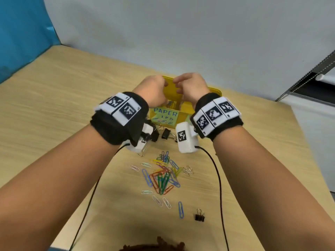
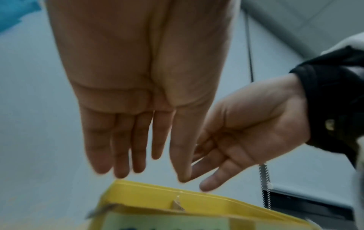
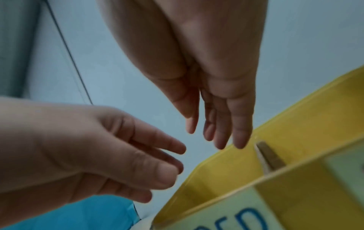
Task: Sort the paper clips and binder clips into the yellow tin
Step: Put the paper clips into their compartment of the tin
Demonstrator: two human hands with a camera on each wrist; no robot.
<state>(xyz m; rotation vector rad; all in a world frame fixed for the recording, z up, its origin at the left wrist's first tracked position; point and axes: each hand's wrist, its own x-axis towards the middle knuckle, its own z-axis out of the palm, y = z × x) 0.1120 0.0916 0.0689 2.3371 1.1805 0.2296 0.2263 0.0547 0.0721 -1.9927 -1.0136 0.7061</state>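
The yellow tin (image 1: 215, 92) stands on the wooden table with a green "PAPER" label (image 1: 165, 115) on its front wall; a cardboard divider (image 3: 269, 154) splits it. Both hands hover over the tin, close together. In the left wrist view my left hand (image 2: 141, 155) points its straight fingers down at the tin's rim (image 2: 157, 193) and holds nothing. My right hand (image 3: 216, 132) also has straight, bare fingers. Colourful paper clips (image 1: 163, 174) lie in a heap nearer to me. Black binder clips lie before the tin (image 1: 165, 133) and near the front (image 1: 200, 216).
A few silver paper clips (image 1: 188, 170) lie right of the heap. Two black cables (image 1: 219, 178) trail from the wrist cameras across the table. A blue sheet (image 1: 21, 33) hangs at the left, and a white cabinet with a dark rail (image 1: 308, 73) stands past the table's right edge.
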